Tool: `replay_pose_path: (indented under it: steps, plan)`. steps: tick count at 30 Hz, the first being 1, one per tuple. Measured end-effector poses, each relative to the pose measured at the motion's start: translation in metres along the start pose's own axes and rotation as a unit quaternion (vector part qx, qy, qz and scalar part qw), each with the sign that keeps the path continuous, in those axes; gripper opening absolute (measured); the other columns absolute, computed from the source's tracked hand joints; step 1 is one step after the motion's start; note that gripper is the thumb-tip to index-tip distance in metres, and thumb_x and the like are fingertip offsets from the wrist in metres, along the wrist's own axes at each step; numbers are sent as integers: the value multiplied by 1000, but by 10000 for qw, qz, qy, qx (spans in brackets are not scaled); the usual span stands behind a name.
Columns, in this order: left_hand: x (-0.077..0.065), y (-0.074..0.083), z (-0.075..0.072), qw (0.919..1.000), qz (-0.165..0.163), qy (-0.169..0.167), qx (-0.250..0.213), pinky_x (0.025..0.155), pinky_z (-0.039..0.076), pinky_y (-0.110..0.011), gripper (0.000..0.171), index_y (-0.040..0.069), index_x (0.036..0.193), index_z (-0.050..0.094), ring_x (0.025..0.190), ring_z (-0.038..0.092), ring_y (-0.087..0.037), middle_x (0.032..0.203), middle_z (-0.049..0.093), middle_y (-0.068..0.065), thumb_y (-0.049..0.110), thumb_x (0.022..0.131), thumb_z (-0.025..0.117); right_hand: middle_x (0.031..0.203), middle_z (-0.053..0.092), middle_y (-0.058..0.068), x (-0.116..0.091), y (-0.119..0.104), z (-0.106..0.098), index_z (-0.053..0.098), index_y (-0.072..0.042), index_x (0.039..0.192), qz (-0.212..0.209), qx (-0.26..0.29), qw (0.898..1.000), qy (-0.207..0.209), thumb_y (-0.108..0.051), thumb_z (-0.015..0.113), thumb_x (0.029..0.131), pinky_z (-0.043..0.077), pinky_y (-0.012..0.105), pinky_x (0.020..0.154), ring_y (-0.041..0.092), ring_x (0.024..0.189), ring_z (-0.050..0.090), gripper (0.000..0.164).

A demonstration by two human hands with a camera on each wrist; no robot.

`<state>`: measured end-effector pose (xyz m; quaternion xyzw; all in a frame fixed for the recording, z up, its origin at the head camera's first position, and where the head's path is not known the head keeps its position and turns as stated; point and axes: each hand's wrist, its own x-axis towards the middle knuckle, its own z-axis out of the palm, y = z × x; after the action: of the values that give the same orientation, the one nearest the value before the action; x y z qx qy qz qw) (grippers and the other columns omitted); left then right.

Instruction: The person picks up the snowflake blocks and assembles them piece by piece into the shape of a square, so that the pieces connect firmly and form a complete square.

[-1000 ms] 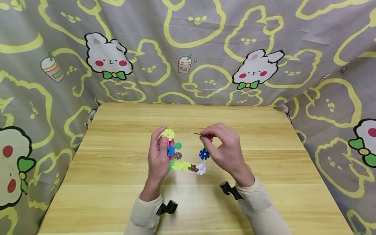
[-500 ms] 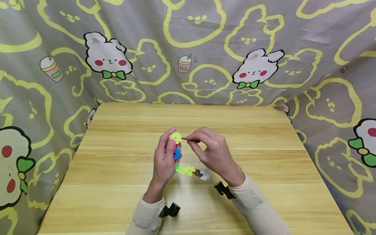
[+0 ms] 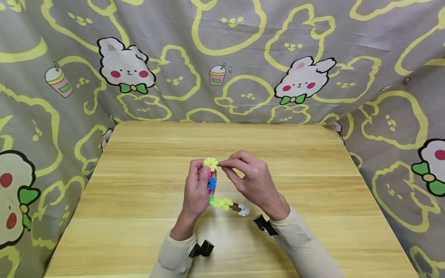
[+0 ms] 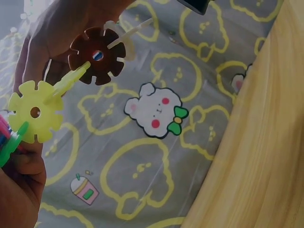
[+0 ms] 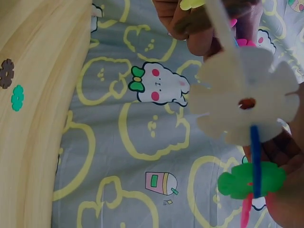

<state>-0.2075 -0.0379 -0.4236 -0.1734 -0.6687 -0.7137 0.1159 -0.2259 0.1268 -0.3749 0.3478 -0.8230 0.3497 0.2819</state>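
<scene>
My left hand (image 3: 197,189) grips a chain of interlocking flower-shaped plastic discs, its thumb just below a yellow disc (image 3: 210,164) at the top. Under that sits a blue disc (image 3: 212,183); lower down the chain runs right through yellow and brown discs (image 4: 102,66) to a white disc (image 3: 244,209). My right hand (image 3: 252,177) pinches a small dark brown disc, seen edge-on and mostly hidden, against the top yellow disc's right edge. Whether the two are slotted together I cannot tell. In the right wrist view a white disc (image 5: 228,99) and a green disc (image 5: 251,179) hang on the chain.
Two loose discs, one brown (image 5: 6,73) and one green (image 5: 17,98), lie on the wooden table (image 3: 139,173). A patterned curtain (image 3: 243,96) encloses the table's back and sides. Black wrist cameras (image 3: 201,249) are strapped to both sleeves.
My right hand has moved left, bringing the brown disc to the yellow one. My left hand has shifted slightly right with the chain.
</scene>
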Motion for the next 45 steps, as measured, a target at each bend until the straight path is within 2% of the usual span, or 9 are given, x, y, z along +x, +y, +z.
replay_pose_path:
  steps: [4, 13, 20, 24, 28, 32, 38, 42, 45]
  plan:
    - [0, 0, 1, 9999, -4, -17, 130, 34, 37, -25, 14, -4, 107, 41, 42, 41, -17, 69, 48, -15, 8, 105, 34, 86, 69, 2, 0, 0, 0, 76, -8, 91, -83, -76, 9999, 62, -8, 75, 83, 56, 21, 68, 11, 76, 67, 8]
    - [1, 0, 4, 9991, -203, -199, 330, 34, 37, -26, 17, 1, 103, 45, 40, 42, -15, 66, 46, -12, 13, 106, 33, 75, 62, 2, -2, 2, -1, 76, -6, 86, -786, -560, 9949, 296, -5, 77, 80, 52, 18, 55, 8, 60, 60, 7]
    - [-1, 0, 3, 9959, -592, -320, 598, 36, 39, -26, 21, 4, 103, 47, 43, 42, -11, 65, 45, -8, 19, 107, 33, 73, 59, 1, -2, 1, -2, 73, -7, 84, -1109, -821, 9904, 119, 0, 74, 81, 50, 18, 52, 8, 57, 57, 7]
    - [-2, -1, 3, 9960, -671, -245, 536, 35, 38, -27, 22, 4, 103, 46, 42, 42, -12, 65, 44, -9, 20, 107, 33, 74, 59, 0, -1, 0, 0, 74, -7, 85, -1152, -774, 9903, 116, -4, 71, 85, 48, 17, 51, 6, 56, 54, 4]
    - [-2, -2, 2, 9976, -584, -196, 331, 34, 37, -26, 21, 1, 101, 44, 41, 41, -14, 65, 44, -10, 18, 107, 32, 80, 63, 1, -2, 1, 0, 75, -8, 90, -1052, -691, 9920, 44, -9, 74, 84, 52, 18, 57, 7, 63, 59, 6]
    - [-1, -2, -2, 9992, -388, -94, 33, 33, 35, -24, 22, -2, 100, 40, 40, 40, -15, 66, 45, -10, 17, 107, 30, 85, 68, 3, -2, 3, -3, 75, -7, 97, -861, -471, 9950, 156, -14, 75, 84, 54, 21, 60, 11, 68, 64, 14]
    - [2, -2, -12, 9991, -170, 321, -195, 31, 33, -25, 26, -6, 97, 35, 39, 37, -17, 69, 44, -7, 17, 107, 29, 81, 69, 10, -5, 19, -11, 71, 3, 97, -368, 96, 9925, 1164, -11, 65, 89, 52, 20, 59, 15, 64, 61, 18]
    - [3, -2, -19, 9980, -138, 560, -259, 31, 34, -25, 28, -7, 99, 34, 41, 37, -15, 69, 44, -4, 19, 107, 29, 81, 67, 12, -11, 34, -14, 68, 4, 102, 683, 164, 9838, 1648, -5, 60, 90, 50, 17, 66, 17, 69, 60, 17]
    - [4, -2, -21, 9975, -32, 612, -346, 32, 33, -24, 28, -9, 100, 34, 41, 37, -15, 68, 42, -3, 19, 107, 29, 86, 66, 11, -18, 47, -9, 66, 0, 110, 1807, 306, 9721, 1465, -6, 57, 93, 47, 16, 67, 16, 74, 58, 19]
